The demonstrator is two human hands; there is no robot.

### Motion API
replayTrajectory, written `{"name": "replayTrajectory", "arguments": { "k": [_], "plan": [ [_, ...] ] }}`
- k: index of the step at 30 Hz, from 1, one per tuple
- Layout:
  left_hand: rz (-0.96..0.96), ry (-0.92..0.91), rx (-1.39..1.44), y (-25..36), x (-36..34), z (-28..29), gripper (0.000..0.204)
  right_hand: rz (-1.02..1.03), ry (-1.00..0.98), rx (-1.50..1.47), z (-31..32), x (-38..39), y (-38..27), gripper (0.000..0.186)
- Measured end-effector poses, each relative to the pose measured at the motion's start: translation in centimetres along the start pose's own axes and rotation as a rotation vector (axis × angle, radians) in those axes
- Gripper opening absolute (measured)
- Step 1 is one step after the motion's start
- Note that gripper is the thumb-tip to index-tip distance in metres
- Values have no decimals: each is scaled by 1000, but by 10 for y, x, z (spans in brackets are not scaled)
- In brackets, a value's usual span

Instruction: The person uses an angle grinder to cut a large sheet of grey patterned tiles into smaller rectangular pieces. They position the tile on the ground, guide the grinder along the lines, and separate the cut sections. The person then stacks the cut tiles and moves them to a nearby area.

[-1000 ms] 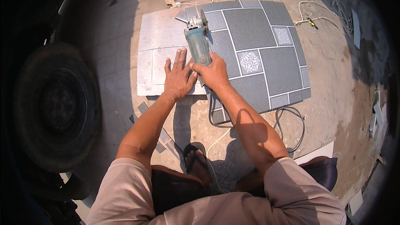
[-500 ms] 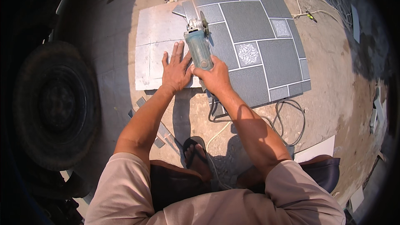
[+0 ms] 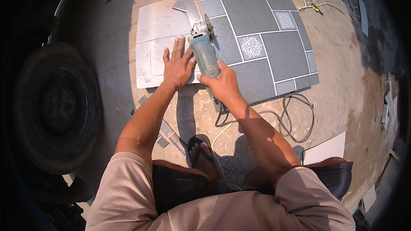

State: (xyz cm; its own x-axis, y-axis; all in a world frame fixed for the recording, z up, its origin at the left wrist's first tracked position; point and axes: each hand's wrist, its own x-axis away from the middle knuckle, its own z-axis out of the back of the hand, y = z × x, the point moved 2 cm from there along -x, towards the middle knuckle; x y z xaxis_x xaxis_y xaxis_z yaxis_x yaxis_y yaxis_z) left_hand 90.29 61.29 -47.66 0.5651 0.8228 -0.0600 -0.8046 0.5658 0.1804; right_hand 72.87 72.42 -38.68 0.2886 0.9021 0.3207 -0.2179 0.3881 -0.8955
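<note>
My right hand [image 3: 221, 84] wraps around the rear of the teal body of an angle grinder [image 3: 204, 56]. The grinder's silver head points away from me. Its thin cutting disc [image 3: 209, 27] stands on edge at the head's right side, over a dark grey patterned tile [image 3: 250, 15] with white lines. Whether the disc touches the tile cannot be made out. Flat on the pale slab [image 3: 150, 60] to the left lies my left hand [image 3: 178, 67], fingers spread, just beside the grinder.
A black power cord [image 3: 295, 139] loops on the ground below the tile's right side. Cut strips [image 3: 162, 139] lie near my sandalled foot [image 3: 201, 154]. A large vehicle wheel [image 3: 60, 107] stands at the left. Pale cables [image 3: 329, 4] run across the far ground.
The grinder has come slightly toward me relative to the tile, with my right hand still around it. The tile and slab sit a little higher in view.
</note>
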Motion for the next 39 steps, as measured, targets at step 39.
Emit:
{"name": "replayTrajectory", "arguments": {
  "k": [39],
  "plan": [
    [-28,116,93,1,1,-7,56,-16,27,82,18,102,48,59]
  ]
}}
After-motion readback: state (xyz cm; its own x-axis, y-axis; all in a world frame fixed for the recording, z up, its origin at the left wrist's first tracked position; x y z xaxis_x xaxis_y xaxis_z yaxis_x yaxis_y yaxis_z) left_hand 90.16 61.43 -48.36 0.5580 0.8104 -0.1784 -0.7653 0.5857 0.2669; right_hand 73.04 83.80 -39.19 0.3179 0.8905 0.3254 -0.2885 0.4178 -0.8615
